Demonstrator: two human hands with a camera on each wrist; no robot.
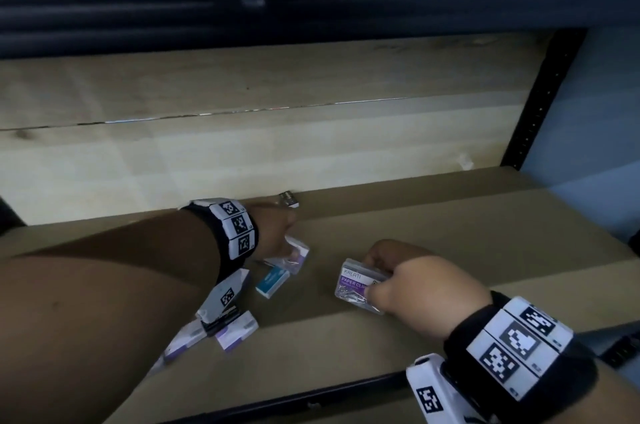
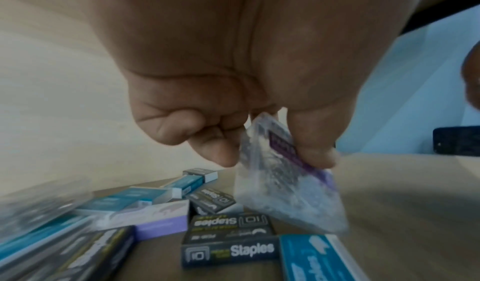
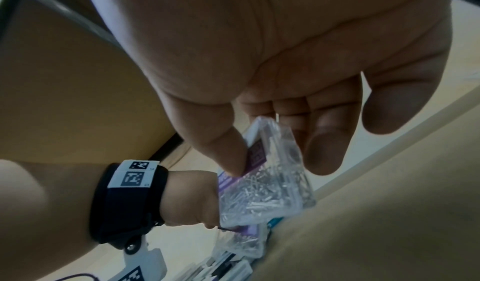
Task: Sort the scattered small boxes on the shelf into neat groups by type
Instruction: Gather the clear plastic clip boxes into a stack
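Observation:
My right hand pinches a clear paper clip box with a purple label, thumb on top and fingers behind; the right wrist view shows that box close up. My left hand grips another clear paper clip box at the middle of the shelf, tilted on edge in the left wrist view. A teal box lies flat between the hands. Dark staples boxes, teal boxes and a white-and-purple box lie scattered under my left wrist.
The brown cardboard-covered shelf stretches right of the hands. A pale wooden back panel rises behind. A small dark box sits at the back edge. White-and-purple boxes lie near the front left. A black upright bounds the right side.

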